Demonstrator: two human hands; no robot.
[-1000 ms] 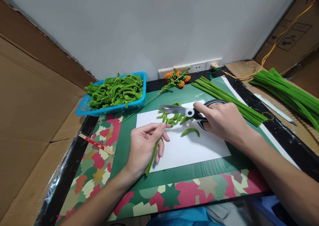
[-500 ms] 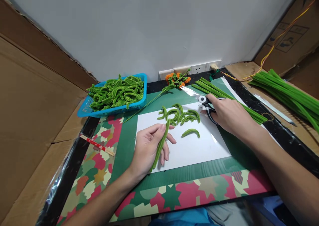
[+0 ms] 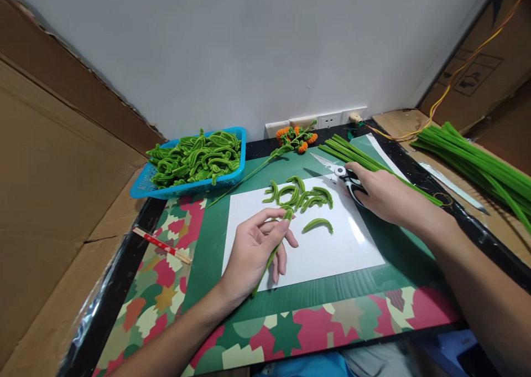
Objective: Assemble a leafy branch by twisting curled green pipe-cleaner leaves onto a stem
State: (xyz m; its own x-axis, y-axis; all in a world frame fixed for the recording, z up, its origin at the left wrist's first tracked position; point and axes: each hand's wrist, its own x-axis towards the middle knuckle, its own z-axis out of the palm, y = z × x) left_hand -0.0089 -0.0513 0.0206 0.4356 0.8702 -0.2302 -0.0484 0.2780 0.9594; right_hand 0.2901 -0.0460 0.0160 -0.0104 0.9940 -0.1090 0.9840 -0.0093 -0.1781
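My left hand is closed around a green chenille stem, pinched between thumb and forefinger above the white sheet. The stem's lower end hangs below the hand, and its upper tip shows past the thumb. My right hand grips the black-and-white handles of scissors, whose blades point up and to the left and cast a shadow on the green mat. Several short curved green chenille pieces lie in a cluster beyond my left hand. One curved piece lies apart, nearer to me.
A blue basket heaped with bent green pieces stands back left. Beside it lies an orange-flowered stem. Long green stems rest behind the scissors; a larger bundle lies far right. Wrapped chopsticks lie left.
The scissors have risen off the mat in my right hand, with a shadow now apart from the blades. My left hand has turned the chenille stem, so less of it shows.
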